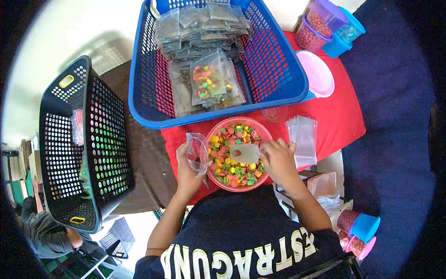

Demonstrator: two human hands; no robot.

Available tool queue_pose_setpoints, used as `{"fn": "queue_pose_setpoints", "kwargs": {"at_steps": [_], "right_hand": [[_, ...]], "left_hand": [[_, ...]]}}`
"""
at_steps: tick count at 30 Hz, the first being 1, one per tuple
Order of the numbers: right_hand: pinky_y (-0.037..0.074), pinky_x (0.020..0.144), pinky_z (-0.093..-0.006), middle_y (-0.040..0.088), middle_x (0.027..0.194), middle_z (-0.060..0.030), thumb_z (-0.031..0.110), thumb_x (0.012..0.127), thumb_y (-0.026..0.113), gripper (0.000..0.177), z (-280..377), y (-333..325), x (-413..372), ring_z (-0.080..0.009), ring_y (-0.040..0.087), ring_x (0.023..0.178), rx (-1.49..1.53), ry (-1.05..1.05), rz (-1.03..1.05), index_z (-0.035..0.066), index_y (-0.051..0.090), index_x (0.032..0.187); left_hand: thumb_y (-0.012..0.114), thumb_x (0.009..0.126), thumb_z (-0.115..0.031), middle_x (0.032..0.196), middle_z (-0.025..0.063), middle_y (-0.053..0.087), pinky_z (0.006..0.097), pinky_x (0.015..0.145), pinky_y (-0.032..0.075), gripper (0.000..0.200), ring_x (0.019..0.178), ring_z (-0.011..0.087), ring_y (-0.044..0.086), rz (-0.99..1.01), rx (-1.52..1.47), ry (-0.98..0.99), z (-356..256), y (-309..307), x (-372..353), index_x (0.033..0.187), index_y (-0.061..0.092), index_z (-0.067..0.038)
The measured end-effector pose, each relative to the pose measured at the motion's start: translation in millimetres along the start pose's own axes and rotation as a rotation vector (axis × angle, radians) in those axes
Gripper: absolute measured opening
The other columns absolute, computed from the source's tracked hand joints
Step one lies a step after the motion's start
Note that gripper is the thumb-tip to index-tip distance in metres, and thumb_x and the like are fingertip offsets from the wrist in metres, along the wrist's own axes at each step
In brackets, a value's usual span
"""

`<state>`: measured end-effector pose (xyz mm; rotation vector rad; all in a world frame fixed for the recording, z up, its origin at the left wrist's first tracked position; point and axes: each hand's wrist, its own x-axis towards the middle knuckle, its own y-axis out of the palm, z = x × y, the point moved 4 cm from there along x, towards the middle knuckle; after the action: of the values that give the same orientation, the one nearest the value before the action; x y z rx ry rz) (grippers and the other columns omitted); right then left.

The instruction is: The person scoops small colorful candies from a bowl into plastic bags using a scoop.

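Observation:
A round pink bowl (223, 182) full of red, yellow and green candy-like pieces (241, 174) stands in front of the person's body. My right hand (278, 160) is closed on a pale, translucent scoop (245, 153), which lies over the pieces with one or two brownish bits on it. At the bowl's left rim, my left hand (188, 169) holds a clear round plastic cup (197, 151), tilted on its side. To the right of the bowl lies a fanned stack of empty clear bags (302, 137) on the red cloth (341, 116).
Beyond the bowl stands a blue basket (213, 115) with many filled clear bags (202, 32). A black basket (109, 135) is at the left. Lidded tubs (320, 28) and a pink lid (317, 74) are at the back right. Another person's arm (73, 237) shows at lower left.

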<state>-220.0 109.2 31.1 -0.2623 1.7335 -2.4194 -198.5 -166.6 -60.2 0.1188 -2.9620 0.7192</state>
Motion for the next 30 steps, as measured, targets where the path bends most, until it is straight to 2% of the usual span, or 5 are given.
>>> {"fn": "queue_pose_setpoints", "kwargs": {"at_steps": [12, 18, 22, 25, 30], "right_hand": [[0.034, 0.086, -0.048, 0.067, 0.096, -0.0058, 0.024, 0.092, 0.067, 0.014, 15.0, 22.6, 4.2, -0.0262, 0.058, 0.099, -0.151, -0.018, -0.036, 0.012, 0.067, 0.1], [0.035, 0.084, -0.0482, 0.068, 0.096, -0.0075, 0.021, 0.093, 0.064, 0.014, 23.2, 53.6, 2.7, -0.0271, 0.061, 0.101, -0.032, -0.107, 0.041, 0.011, 0.067, 0.101], [0.038, 0.083, -0.0497, 0.071, 0.096, -0.0132, 0.024, 0.097, 0.059, 0.02, 20.3, 50.3, 6.9, -0.0328, 0.066, 0.089, 0.01, -0.035, 0.169, 0.008, 0.069, 0.102], [0.041, 0.081, -0.0503, 0.072, 0.08, -0.0144, 0.031, 0.1, 0.055, 0.03, 17.2, 40.8, 7.6, -0.0324, 0.069, 0.075, -0.033, 0.012, 0.231, 0.008, 0.071, 0.089], [0.042, 0.078, -0.0521, 0.073, 0.079, -0.0134, 0.034, 0.1, 0.054, 0.032, 17.8, 23.7, 6.4, -0.0335, 0.069, 0.073, -0.056, 0.034, 0.272, 0.01, 0.072, 0.088]], "left_hand": [[0.087, 0.077, -0.012, 0.147, 0.0184, 0.041, 0.0438, 0.116, 0.037, 0.095, 0.138, 0.0323, 0.044, 0.021, 0.038, 0.02, -15.8, -7.2, 2.1, 0.151, 0.028, -0.003], [0.089, 0.076, -0.015, 0.146, 0.0188, 0.042, 0.0429, 0.117, 0.036, 0.094, 0.137, 0.0326, 0.044, -0.002, 0.002, 0.007, -10.1, -5.4, 2.7, 0.149, 0.032, -0.001], [0.09, 0.076, -0.016, 0.146, 0.0188, 0.042, 0.0425, 0.116, 0.037, 0.094, 0.137, 0.0326, 0.045, -0.032, 0.022, 0.035, -11.1, -3.5, -1.5, 0.149, 0.033, 0.0], [0.09, 0.076, -0.016, 0.144, 0.0183, 0.043, 0.0422, 0.115, 0.039, 0.094, 0.135, 0.032, 0.046, -0.06, 0.017, 0.047, -10.3, -3.8, -2.7, 0.149, 0.033, 0.0], [0.09, 0.076, -0.016, 0.143, 0.0181, 0.044, 0.0419, 0.113, 0.041, 0.094, 0.133, 0.0318, 0.048, -0.049, 0.011, 0.038, -6.8, -3.7, -0.4, 0.149, 0.033, 0.0]]}}
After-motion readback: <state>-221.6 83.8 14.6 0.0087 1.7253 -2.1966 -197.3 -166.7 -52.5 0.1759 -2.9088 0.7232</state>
